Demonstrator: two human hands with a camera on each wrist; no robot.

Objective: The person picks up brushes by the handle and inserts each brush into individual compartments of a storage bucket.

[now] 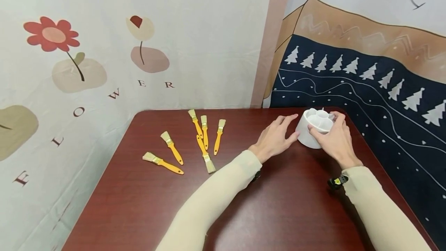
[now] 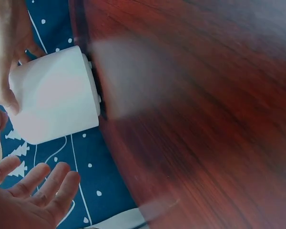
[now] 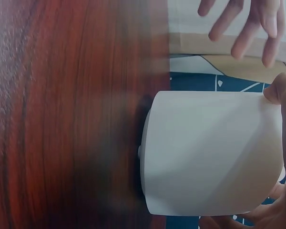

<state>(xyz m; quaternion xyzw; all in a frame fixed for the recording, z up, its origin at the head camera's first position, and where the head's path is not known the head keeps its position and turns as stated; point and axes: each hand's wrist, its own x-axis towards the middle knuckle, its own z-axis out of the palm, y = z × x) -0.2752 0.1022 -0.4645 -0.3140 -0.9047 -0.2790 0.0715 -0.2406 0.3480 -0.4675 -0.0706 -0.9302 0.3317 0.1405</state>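
Observation:
A white round organizer (image 1: 306,138) with several compartments in its top stands upright near the far right corner of the table. My right hand (image 1: 335,141) grips its upper rim, thumb on the near side and fingers around the right side. To its left, my left hand (image 1: 274,139) has its fingers spread and holds nothing. Both wrist views show a gap between the left hand (image 2: 43,195) and the smooth wall of the organizer (image 3: 209,152). The compartments' insides are mostly hidden in the wrist views.
Several paintbrushes with yellow handles and pale bristles lie scattered left of the hands, among them one brush (image 1: 168,167) at the left and another (image 1: 218,138) nearer the middle. The dark red table (image 1: 139,204) ends at printed cloths behind and at the right.

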